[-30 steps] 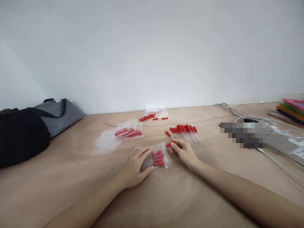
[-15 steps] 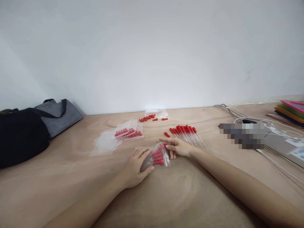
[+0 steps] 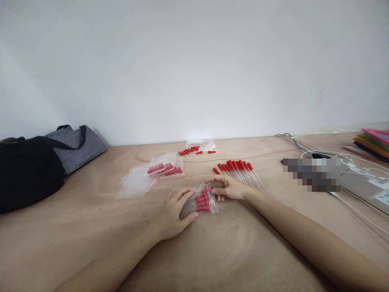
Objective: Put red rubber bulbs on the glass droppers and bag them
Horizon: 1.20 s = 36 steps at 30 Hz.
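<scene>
A clear zip bag (image 3: 187,209) lies on the table with several red-bulbed droppers (image 3: 203,202) side by side in it. My left hand (image 3: 175,214) rests over the bag's left part, fingers and thumb bent around it and pressing it down. At the bag's right end is my right hand (image 3: 228,188), its thumb against the red bulb of the topmost dropper (image 3: 207,189). The index finger stretches out above that bulb, and the other fingers curl below. Just beyond the right hand lies a row of loose droppers (image 3: 235,167), with one red bulb (image 3: 216,170) at its left.
Flat clear bags (image 3: 135,182) and filled bags (image 3: 165,168) overlap at left centre. More red bulbs (image 3: 188,151) lie near the wall beside another clear bag (image 3: 199,142). A black striped bag (image 3: 77,148) stands left. Cables (image 3: 349,209) and coloured folders (image 3: 372,144) are right.
The view has shifted very slightly. Both hands stay at the bag, with the right thumb still at the topmost dropper's bulb.
</scene>
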### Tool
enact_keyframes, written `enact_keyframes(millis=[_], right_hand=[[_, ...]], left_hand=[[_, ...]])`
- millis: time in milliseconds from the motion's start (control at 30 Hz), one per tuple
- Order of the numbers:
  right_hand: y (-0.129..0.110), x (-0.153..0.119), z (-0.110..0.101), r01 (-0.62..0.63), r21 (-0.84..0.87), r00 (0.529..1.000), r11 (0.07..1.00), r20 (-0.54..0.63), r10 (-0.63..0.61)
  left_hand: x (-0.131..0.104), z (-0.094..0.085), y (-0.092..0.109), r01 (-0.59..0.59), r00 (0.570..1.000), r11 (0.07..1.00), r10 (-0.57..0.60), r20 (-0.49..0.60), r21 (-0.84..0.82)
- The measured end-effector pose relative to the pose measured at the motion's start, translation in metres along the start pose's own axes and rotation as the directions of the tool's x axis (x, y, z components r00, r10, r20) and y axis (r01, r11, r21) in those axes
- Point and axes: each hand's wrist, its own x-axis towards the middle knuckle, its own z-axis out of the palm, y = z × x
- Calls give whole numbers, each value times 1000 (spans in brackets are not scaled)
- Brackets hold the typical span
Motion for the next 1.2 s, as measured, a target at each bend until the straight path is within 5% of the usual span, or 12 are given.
enact_keyframes(millis=[200,400,800,867,1000,1200], right_hand=[[-3,7,-1,-38,-100,996,994,78,46],[4,11,4,-44,-46,992,998,-118,38],[3,-1,6,-41,-174,969,984,-248,-3],[3,-8,11,13,-334,955,942,-274,-110],[3,-29,22,138,-699,891,702,-221,-396],[2,-37,23,172,-774,895,609,-135,-425]], left_hand=[[-1,-1,1,-5,1000,1000,5,-26,5],[1,3,-4,-21,999,999,22,-45,31],[-1,9,-10,1,994,999,4,-111,49],[-1,9,-11,1,992,999,5,-129,48],[-1,10,-13,60,974,998,-51,-220,30],[2,11,-15,190,937,979,-203,-283,-74]])
